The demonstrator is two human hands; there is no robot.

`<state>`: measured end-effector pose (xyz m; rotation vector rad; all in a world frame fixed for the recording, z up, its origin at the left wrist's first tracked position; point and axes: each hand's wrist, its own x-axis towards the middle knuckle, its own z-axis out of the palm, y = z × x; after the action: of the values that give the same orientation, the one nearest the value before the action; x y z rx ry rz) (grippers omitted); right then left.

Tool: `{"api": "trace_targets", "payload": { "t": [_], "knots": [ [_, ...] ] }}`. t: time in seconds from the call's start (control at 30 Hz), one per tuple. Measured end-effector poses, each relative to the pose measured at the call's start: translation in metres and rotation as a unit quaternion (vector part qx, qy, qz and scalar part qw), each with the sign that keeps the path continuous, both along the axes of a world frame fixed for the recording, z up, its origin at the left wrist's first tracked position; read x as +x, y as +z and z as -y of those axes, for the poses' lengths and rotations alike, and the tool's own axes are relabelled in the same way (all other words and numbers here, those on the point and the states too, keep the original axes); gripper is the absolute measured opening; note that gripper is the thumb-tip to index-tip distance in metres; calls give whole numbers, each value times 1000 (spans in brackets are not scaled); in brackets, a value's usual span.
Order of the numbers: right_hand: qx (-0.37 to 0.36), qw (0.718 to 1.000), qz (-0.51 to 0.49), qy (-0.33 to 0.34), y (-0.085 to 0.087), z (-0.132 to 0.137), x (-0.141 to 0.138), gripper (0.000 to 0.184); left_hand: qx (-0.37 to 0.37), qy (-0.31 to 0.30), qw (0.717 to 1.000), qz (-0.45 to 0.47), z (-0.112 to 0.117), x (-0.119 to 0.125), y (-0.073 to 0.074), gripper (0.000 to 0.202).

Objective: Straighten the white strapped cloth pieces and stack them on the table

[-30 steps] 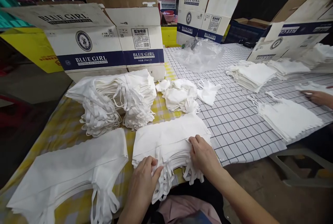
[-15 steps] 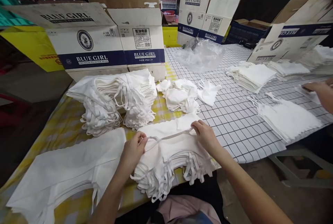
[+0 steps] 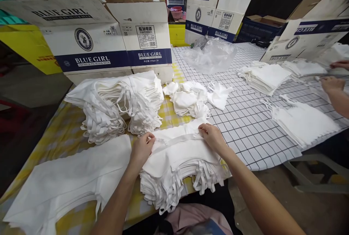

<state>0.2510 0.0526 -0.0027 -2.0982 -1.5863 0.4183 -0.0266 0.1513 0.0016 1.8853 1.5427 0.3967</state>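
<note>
A stack of white cloth pieces with tie straps (image 3: pixel 180 166) lies at the near table edge, its straps hanging over the front. My left hand (image 3: pixel 141 149) pinches the left end of a white strap (image 3: pixel 177 140) stretched across the top piece. My right hand (image 3: pixel 211 136) pinches the strap's right end, near the top piece's far edge. Both hands are closed on the strap.
Another flat white stack (image 3: pixel 68 180) lies to the left, a tall folded pile (image 3: pixel 117 102) behind it, crumpled pieces (image 3: pixel 191 98) in the middle. Blue Girl cartons (image 3: pixel 109 42) stand at the back, with a clear plastic bag (image 3: pixel 209 55). Another person's hands (image 3: pixel 331 84) work at far right by more stacks (image 3: pixel 302 122).
My hands left the stack's hanging straps at the front, lifted one strap and drew it taut across the top, farther back. The other person's hand moved up toward the far right stacks.
</note>
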Motion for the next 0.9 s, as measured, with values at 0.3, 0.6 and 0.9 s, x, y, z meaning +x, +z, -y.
{"api": "trace_targets", "payload": {
  "t": [0.3,0.6,0.9],
  "knots": [
    [-13,999,-32,-33,9,18,3,19,8,-3,1000,12,9,-3,3,22],
    [-42,990,-21,-133,17,67,31,22,-141,43,966,213,79,-38,36,39],
    [-86,932,-346,-61,49,112,17,19,-192,177,878,401,161,-33,40,36]
  ]
}}
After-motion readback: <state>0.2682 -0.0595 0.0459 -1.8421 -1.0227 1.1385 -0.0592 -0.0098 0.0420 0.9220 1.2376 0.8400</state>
